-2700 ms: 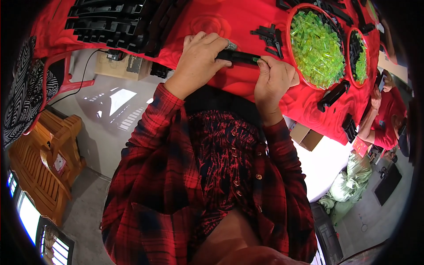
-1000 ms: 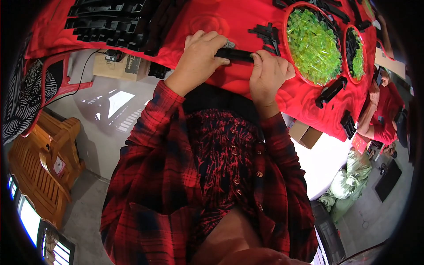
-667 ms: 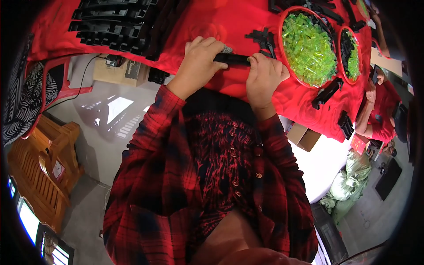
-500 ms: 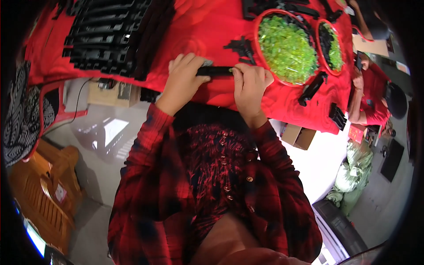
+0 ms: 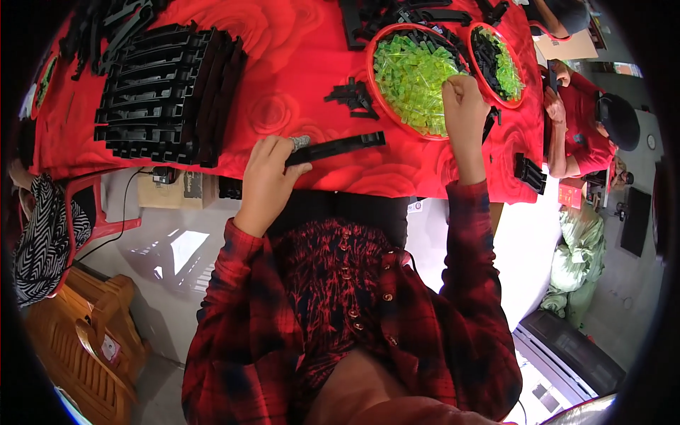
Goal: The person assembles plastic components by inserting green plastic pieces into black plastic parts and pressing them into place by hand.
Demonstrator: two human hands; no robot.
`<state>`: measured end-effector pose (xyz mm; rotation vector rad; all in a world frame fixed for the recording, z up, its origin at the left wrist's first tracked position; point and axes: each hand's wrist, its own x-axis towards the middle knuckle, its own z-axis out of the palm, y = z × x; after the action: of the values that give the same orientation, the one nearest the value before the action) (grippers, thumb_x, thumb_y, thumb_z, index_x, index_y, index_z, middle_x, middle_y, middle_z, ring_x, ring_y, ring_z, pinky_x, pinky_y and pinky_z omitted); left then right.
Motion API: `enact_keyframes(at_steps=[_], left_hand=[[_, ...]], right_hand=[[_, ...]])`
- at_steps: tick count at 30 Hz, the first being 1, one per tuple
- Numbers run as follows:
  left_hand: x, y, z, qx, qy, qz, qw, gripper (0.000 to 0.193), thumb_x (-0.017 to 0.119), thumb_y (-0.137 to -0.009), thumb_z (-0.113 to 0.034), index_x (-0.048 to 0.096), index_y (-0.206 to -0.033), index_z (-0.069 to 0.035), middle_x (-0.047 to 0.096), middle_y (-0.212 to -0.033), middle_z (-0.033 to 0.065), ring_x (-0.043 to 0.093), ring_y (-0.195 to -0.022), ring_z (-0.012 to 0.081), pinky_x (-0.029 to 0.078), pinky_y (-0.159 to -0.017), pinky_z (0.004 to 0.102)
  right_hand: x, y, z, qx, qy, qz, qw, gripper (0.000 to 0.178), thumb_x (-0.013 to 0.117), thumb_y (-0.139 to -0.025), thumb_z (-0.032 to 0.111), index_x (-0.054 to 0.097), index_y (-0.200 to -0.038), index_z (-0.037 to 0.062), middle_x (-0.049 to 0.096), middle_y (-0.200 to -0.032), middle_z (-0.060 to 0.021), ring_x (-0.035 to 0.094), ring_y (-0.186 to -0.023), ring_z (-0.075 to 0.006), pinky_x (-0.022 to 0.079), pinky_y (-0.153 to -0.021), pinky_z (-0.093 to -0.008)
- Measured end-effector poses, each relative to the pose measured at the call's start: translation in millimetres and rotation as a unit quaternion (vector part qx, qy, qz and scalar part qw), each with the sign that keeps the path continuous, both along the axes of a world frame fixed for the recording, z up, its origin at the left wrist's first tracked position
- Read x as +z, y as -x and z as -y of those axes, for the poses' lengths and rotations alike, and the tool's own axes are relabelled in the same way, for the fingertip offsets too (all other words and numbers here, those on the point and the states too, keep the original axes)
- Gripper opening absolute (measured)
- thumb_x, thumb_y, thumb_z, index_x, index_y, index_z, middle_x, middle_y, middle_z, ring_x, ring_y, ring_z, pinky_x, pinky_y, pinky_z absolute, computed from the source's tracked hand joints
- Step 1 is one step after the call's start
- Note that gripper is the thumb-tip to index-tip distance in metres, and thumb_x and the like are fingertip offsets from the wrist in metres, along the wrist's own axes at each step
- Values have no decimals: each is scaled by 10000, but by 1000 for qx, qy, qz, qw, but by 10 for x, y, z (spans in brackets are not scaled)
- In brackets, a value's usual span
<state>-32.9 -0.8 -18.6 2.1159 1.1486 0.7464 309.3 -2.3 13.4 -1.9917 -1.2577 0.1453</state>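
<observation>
My left hand (image 5: 270, 170) is closed around one end of a long black plastic strip (image 5: 343, 147), whose other end points right over the red tablecloth. Something silvery shows at the index finger of that hand. Over the right part of a round red-rimmed basket (image 5: 371, 78) my right hand (image 5: 465, 106) is raised, its fingers pinched together. What sits in that pinch, if anything, I cannot make out. Yellow-green translucent small pieces (image 5: 414, 74) fill the basket, with black bits along its far side.
A tall stack of black plastic strips (image 5: 166, 99) stands at left. Small black parts (image 5: 352, 98) lie left of the basket. A second basket (image 5: 523, 88) holds black and green pieces. Near the right edge sits a black part (image 5: 530, 173). A co-worker in red (image 5: 584, 127) works at right.
My right hand has left the black strip and moved right to the basket of green pieces. My left hand still holds the strip, now tilted up toward the right. The view has shifted.
</observation>
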Motion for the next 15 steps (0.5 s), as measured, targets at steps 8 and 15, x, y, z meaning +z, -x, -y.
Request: enact_keyframes(at_steps=[8,15], left_hand=[[32,-38,134,-8,3,18,1000,385,804,-713,-94,635,-1048,-7,563,-918,138,537,-896,347,441,-766,410],[151,-80,202,-58,-29,35,997,342,791,-721,-78,611,-1003,-8,575,-913,123,551,-885,342,458,-760,415]], right_hand=[[100,56,-7,16,-79,324,943,175,650,-898,147,663,-1041,47,660,-1018,-125,616,-907,-288,445,-788,-424],[266,660,831,269,65,16,961,374,664,-917,212,602,-1210,-12,639,-1082,-181,607,-942,-332,485,-821,-391]])
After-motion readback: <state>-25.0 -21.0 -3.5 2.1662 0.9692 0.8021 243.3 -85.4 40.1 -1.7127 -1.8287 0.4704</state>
